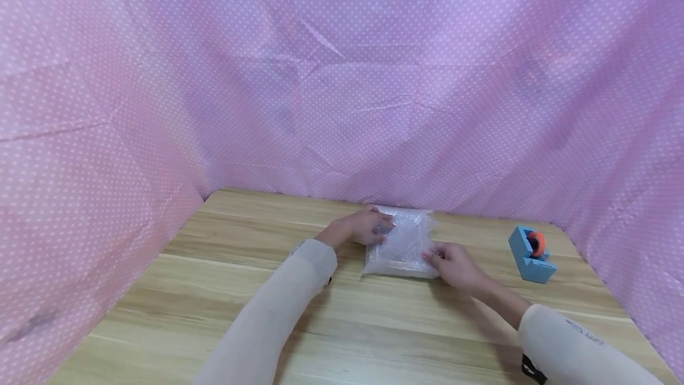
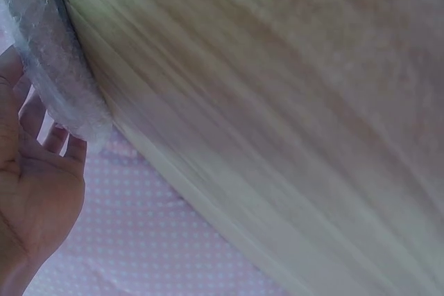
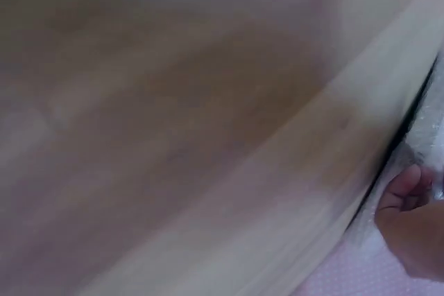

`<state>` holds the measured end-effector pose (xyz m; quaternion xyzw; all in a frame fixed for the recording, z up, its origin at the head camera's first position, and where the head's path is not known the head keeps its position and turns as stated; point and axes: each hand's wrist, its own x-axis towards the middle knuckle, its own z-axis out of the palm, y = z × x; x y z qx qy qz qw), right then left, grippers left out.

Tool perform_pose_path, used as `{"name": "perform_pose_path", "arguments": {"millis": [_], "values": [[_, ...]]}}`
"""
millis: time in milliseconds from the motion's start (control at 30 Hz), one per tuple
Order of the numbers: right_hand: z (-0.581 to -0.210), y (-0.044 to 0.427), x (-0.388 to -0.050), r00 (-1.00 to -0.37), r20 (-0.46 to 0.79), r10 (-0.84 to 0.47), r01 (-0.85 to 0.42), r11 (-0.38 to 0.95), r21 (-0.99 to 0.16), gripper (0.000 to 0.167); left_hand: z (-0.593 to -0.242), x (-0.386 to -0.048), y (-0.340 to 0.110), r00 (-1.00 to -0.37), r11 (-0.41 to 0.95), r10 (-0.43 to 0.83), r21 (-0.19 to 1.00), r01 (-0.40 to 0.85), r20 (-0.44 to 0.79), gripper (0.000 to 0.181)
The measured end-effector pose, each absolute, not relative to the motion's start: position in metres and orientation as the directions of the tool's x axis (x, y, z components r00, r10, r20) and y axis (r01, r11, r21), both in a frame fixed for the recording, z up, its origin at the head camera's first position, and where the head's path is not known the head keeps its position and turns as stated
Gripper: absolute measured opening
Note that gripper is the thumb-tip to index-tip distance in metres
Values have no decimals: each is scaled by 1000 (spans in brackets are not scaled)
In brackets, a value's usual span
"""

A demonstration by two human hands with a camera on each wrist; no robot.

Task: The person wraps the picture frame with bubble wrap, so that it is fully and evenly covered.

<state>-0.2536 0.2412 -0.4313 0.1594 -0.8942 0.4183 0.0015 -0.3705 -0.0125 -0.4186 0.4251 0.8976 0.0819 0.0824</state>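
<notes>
A flat, squarish package in clear bubble wrap lies on the wooden table, toward its back edge. My left hand rests on the package's left side with loosely bent fingers; in the left wrist view the left hand touches the wrap's edge. At the right front corner, my right hand pinches the wrap between thumb and fingers. The right wrist view shows the right hand at the wrap, its fingers curled and partly cut off by the frame. What lies inside the wrap cannot be made out.
A blue tape dispenser with an orange roll stands on the right of the table. Pink dotted cloth hangs behind the table and along both sides.
</notes>
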Motion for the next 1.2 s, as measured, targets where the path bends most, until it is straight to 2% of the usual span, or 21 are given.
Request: {"name": "perform_pose_path", "arguments": {"millis": [133,300,400,467,567,667,733,833,933,1000,1033,1133,1200], "values": [[-430,232,-260,-995,-6,-95,-54,621,-782,43,-424,-369,-12,-644,634,763,252,731,-51,44],[-435,222,-262,-987,-149,53,152,574,-805,40,-432,-364,-9,-652,625,757,327,709,-34,42],[-436,220,-263,-983,-170,67,177,569,-803,41,-433,-360,-9,-670,635,741,373,677,-44,46],[-435,219,-264,-981,-183,59,184,567,-803,41,-432,-358,-10,-683,651,727,381,656,-67,55],[-433,220,-265,-975,-218,47,206,559,-803,42,-432,-354,-11,-688,664,721,369,650,-86,74],[-431,222,-265,-967,-252,30,225,555,-801,42,-432,-352,-10,-688,665,722,343,663,-69,77],[-429,223,-265,-972,-235,19,201,587,-784,44,-433,-351,-9,-689,665,723,319,676,-48,75],[-426,226,-265,-992,-120,-31,62,715,-697,45,-433,-350,-7,-689,664,724,300,684,-33,72],[-424,227,-267,-988,56,-141,-149,839,-524,38,-433,-349,-6,-685,660,728,300,688,-29,70],[-426,229,-270,-961,155,-230,-274,876,-397,29,-434,-349,-6,-682,655,731,300,693,-23,70],[-427,231,-273,-942,192,-276,-328,882,-339,30,-434,-349,-6,-681,654,732,298,696,-18,70],[-432,236,-283,-893,233,-385,-432,879,-203,55,-433,-350,-7,-684,655,730,298,695,-10,70],[-434,239,-291,-867,214,-451,-485,863,-144,69,-433,-351,-8,-688,659,726,299,690,-10,70]]}}
